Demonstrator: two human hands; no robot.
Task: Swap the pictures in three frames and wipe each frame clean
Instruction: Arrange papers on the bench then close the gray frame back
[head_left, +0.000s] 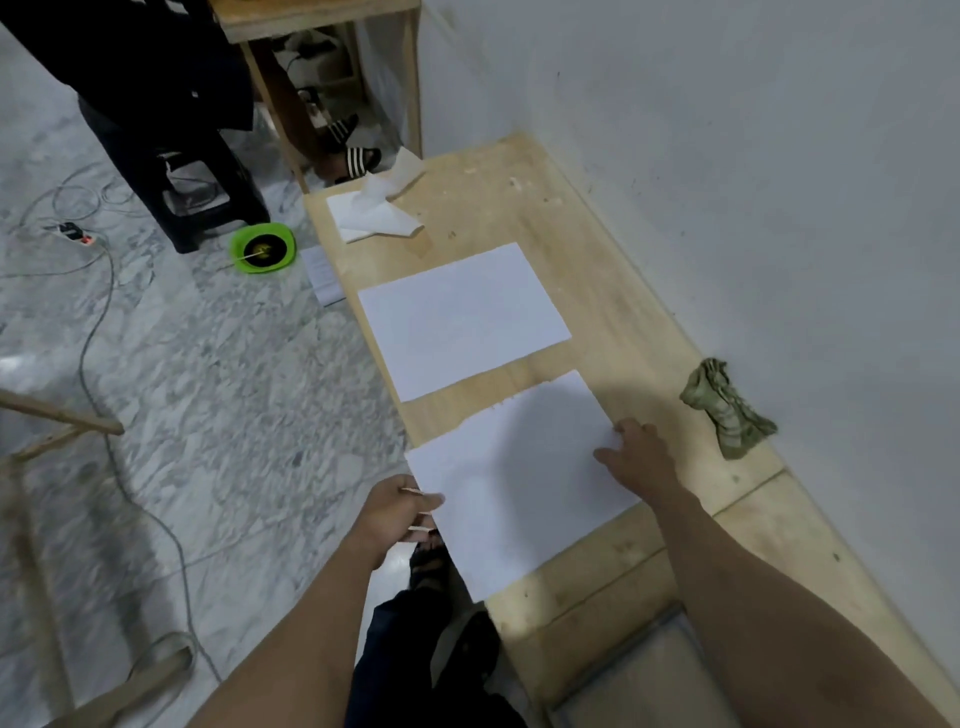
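On wooden bench: my left hand pinching near sheet edge, right hand fingers spread flat on it. Risk: crease or tear if hands pull apart. Rag beside.

**Background items, workshop floor and surrounds**

1 green round dish on the marble floor, beside a black plastic stool. 1 power strip with grey cables trailing across the floor. 1 wooden table against the white wall. 1 striped black sandal under that table.
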